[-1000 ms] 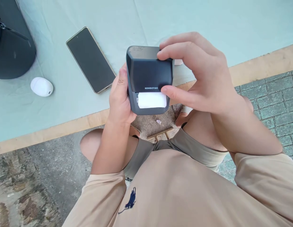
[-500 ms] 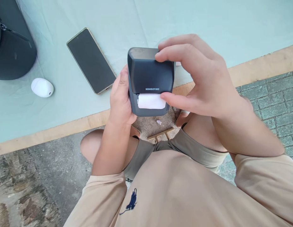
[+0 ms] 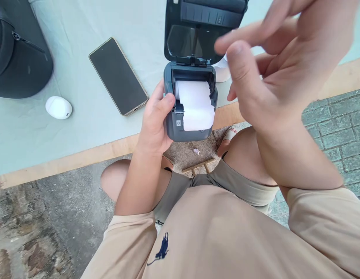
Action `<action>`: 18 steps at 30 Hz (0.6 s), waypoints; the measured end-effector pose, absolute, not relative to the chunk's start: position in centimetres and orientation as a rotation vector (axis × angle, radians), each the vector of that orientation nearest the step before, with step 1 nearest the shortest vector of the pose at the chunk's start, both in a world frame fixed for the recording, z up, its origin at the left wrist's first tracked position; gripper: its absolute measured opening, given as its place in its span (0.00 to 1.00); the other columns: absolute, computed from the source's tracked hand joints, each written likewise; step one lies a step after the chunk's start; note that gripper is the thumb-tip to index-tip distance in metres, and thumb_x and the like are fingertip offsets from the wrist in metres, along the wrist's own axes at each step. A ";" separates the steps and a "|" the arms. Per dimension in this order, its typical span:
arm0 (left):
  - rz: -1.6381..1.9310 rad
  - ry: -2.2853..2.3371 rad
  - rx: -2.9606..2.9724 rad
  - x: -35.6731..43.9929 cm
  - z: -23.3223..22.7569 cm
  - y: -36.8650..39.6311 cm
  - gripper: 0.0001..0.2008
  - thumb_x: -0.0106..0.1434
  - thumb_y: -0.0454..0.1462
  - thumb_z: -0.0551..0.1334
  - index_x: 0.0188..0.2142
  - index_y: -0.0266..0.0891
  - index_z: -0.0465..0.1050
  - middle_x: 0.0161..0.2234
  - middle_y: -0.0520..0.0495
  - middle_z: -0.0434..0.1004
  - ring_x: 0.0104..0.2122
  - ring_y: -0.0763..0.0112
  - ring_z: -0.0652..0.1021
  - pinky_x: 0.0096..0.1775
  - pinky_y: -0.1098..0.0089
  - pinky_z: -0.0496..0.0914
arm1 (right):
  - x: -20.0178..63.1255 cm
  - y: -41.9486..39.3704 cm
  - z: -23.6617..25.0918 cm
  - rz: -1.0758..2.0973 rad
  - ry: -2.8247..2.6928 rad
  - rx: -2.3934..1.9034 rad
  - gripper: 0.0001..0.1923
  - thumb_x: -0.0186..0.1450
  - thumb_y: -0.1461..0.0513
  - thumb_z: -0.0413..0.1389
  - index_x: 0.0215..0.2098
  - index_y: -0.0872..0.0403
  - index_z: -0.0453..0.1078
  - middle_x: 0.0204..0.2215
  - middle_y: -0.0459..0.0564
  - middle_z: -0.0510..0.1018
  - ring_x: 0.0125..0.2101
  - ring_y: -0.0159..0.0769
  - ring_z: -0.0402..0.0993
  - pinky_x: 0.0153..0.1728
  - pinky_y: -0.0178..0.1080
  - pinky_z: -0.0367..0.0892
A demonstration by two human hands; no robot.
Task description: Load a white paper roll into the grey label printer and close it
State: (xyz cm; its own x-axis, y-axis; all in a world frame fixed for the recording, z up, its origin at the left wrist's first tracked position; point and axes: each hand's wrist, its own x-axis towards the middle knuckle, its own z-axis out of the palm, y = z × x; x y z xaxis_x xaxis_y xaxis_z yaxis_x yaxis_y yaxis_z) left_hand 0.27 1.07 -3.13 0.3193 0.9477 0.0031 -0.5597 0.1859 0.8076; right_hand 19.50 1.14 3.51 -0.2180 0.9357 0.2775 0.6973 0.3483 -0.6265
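My left hand grips the left side of a dark label printer, its thumb pressed near the edge of the paper bay. The printer's hinged lid stands raised, showing its dark inner side. Inside the bay lies a white paper roll, its loose end hanging over the front edge. Up and to the right, my right hand is lifted beside the lid with its fingers apart, partly blurred. The index fingertip overlaps the lid's right edge; whether it touches, I cannot tell.
A smartphone and a white rounded case lie on the pale blue-green table cover. At the far left stands a black zippered bag. A whitish object is partly hidden behind the printer. The wooden table edge runs across in front.
The printer's lid has swung up from closed to raised, exposing the paper roll. My right hand has left the printer's front and moved up and right. The left hand's thumb shifted onto the bay edge.
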 end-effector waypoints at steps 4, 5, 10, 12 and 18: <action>1.132 0.581 0.820 0.2 -3.0 1.0 0.12 0.66 0.42 0.61 0.47 0.41 0.73 0.43 0.46 0.78 0.57 0.54 0.75 0.58 0.57 0.71 | 18.7 1.4 3.1 0.468 -2.090 -1.425 0.17 0.67 0.52 0.53 0.52 0.46 0.64 0.36 0.46 0.77 0.42 0.40 0.74 0.32 0.38 0.65; 1.122 0.581 0.822 0.2 -3.0 1.0 0.13 0.65 0.42 0.62 0.47 0.41 0.73 0.44 0.46 0.78 0.57 0.54 0.74 0.58 0.57 0.71 | 18.4 1.4 3.0 0.442 -2.131 -1.437 0.15 0.66 0.53 0.54 0.50 0.46 0.66 0.35 0.46 0.77 0.40 0.40 0.74 0.31 0.37 0.63; 1.095 0.646 0.825 0.1 -3.0 0.8 0.17 0.62 0.46 0.65 0.49 0.44 0.73 0.46 0.45 0.79 0.61 0.48 0.71 0.56 0.57 0.73 | 17.4 1.3 3.0 0.207 -2.436 -1.624 0.14 0.62 0.57 0.55 0.46 0.47 0.70 0.31 0.44 0.78 0.31 0.37 0.72 0.25 0.38 0.51; 1.087 0.652 0.822 0.2 -2.9 0.7 0.17 0.63 0.46 0.64 0.49 0.44 0.73 0.47 0.44 0.78 0.61 0.48 0.71 0.55 0.56 0.73 | 17.4 1.1 3.3 0.264 -2.443 -1.630 0.14 0.61 0.59 0.56 0.47 0.46 0.70 0.31 0.43 0.78 0.28 0.35 0.71 0.25 0.39 0.53; 1.134 0.640 0.796 0.4 -2.5 0.7 0.12 0.67 0.42 0.60 0.46 0.40 0.73 0.46 0.44 0.79 0.59 0.56 0.73 0.58 0.59 0.72 | 20.1 0.3 4.4 0.830 -1.873 -1.192 0.20 0.57 0.58 0.64 0.48 0.46 0.72 0.49 0.40 0.76 0.36 0.30 0.77 0.21 0.32 0.60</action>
